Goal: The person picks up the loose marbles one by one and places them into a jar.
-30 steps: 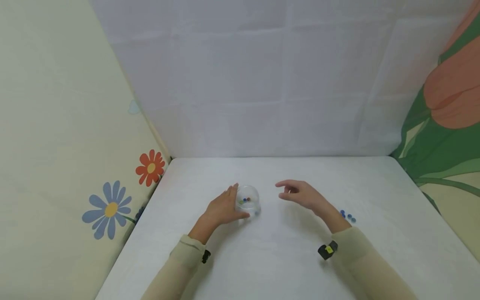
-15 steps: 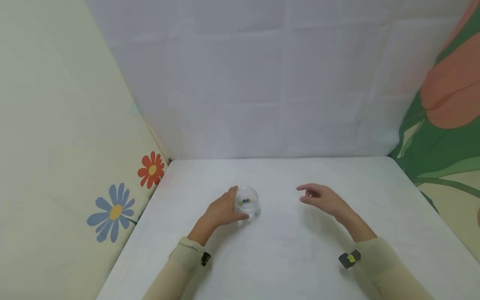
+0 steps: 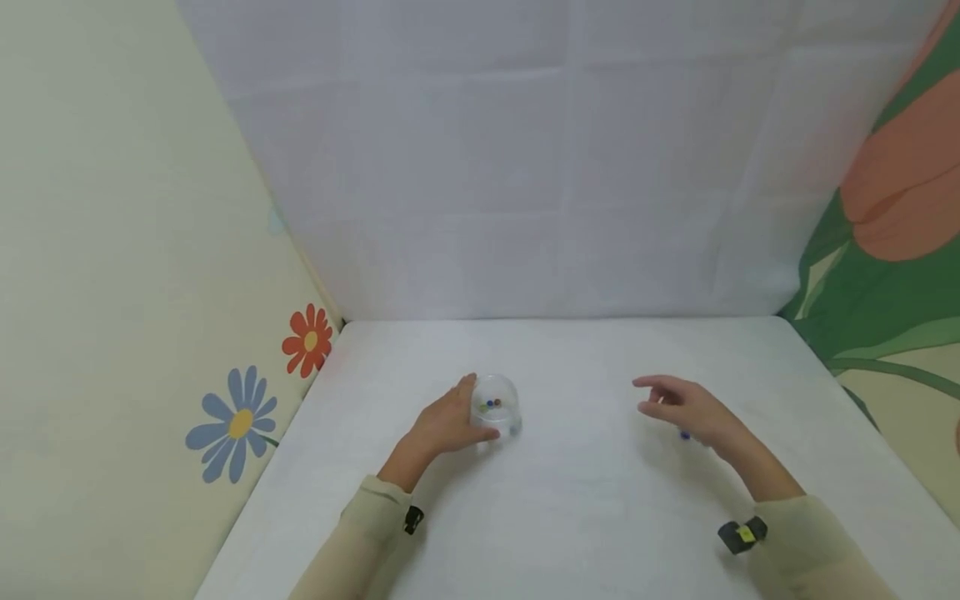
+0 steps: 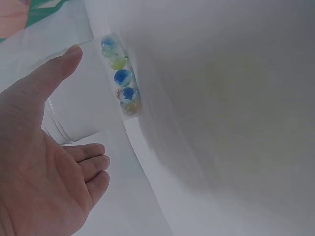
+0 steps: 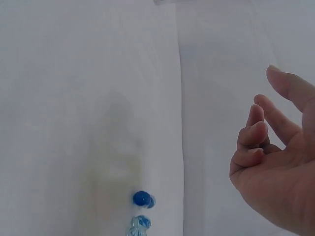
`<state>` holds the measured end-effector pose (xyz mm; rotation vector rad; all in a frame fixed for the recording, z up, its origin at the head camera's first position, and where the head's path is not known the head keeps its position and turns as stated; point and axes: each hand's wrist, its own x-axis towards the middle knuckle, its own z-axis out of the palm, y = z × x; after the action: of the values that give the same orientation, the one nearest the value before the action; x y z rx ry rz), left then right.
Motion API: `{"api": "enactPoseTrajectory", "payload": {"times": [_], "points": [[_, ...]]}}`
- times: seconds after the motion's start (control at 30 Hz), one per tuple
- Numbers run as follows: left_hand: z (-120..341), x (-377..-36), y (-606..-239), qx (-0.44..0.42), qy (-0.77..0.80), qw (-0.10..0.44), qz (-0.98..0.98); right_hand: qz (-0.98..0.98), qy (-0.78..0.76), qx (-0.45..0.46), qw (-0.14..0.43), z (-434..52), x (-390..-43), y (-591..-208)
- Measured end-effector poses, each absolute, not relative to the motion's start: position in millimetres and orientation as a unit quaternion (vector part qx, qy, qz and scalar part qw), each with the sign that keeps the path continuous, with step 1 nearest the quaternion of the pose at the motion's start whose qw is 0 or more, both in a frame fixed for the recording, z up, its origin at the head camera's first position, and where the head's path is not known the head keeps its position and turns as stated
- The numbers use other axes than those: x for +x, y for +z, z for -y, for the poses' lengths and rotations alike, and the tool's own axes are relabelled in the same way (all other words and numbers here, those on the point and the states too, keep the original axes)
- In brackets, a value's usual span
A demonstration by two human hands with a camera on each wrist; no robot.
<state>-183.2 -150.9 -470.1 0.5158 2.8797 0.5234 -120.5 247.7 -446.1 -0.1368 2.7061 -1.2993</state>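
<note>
With the left hand [image 3: 442, 423] cupping the clear jar [image 3: 496, 403], the right hand [image 3: 690, 410], fingers loosely spread and holding nothing, is hovering over the blue marbles [image 5: 141, 210], which could roll away if nudged.

Clear jar [image 3: 496, 406] with blue, yellow-green and orange marbles [image 4: 120, 78]; at its three o'clock, blue marbles [image 5: 141, 199] on the white table [image 3: 570, 500]. Beige sleeves [image 3: 367, 521]; flower-printed side walls [image 3: 240, 421].
</note>
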Motion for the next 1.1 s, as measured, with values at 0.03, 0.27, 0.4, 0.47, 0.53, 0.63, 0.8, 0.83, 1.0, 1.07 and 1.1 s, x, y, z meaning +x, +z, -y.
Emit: {"api": "enactPoseTrajectory", "payload": {"times": [0.03,0.27,0.4,0.47,0.53,0.63,0.8,0.83,1.0,1.07,1.1], "points": [[150.4,-183.2,-470.0,0.174,0.175,0.085,-0.965,-0.899,-0.431,-0.042,0.068,-251.4,-119.0,-446.2],[147.8,-184.2,-469.8,0.170,0.171,0.085,-0.967,-0.904,-0.423,-0.025,0.060,-274.8,-110.5,-448.8],[146.4,-185.6,-470.0,0.170,0.170,0.083,-0.967,-0.907,-0.416,-0.018,0.064,-284.8,-108.8,-453.2],[145.9,-185.9,-470.5,0.170,0.173,0.082,-0.967,-0.907,-0.416,-0.016,0.065,-289.3,-107.7,-455.5],[145.0,-185.4,-470.9,0.170,0.177,0.083,-0.966,-0.907,-0.415,-0.015,0.066,-293.9,-105.7,-458.1],[143.6,-184.1,-471.5,0.171,0.178,0.082,-0.965,-0.909,-0.411,-0.016,0.070,-301.7,-101.3,-462.0],[142.2,-183.2,-472.7,0.172,0.177,0.077,-0.966,-0.914,-0.397,-0.014,0.085,-316.2,-98.5,-471.5],[142.1,-183.1,-472.7,0.172,0.175,0.077,-0.966,-0.915,-0.394,-0.011,0.088,-318.5,-98.7,-473.4],[141.1,-182.8,-470.4,0.169,0.171,0.081,-0.967,-0.914,-0.392,-0.001,0.106,-326.4,-98.7,-481.0],[140.3,-183.6,-470.4,0.169,0.172,0.079,-0.967,-0.912,-0.394,0.008,0.115,-328.8,-98.5,-484.2],[139.8,-184.4,-470.5,0.171,0.173,0.078,-0.967,-0.912,-0.394,0.014,0.118,-330.1,-98.6,-485.7]]}}
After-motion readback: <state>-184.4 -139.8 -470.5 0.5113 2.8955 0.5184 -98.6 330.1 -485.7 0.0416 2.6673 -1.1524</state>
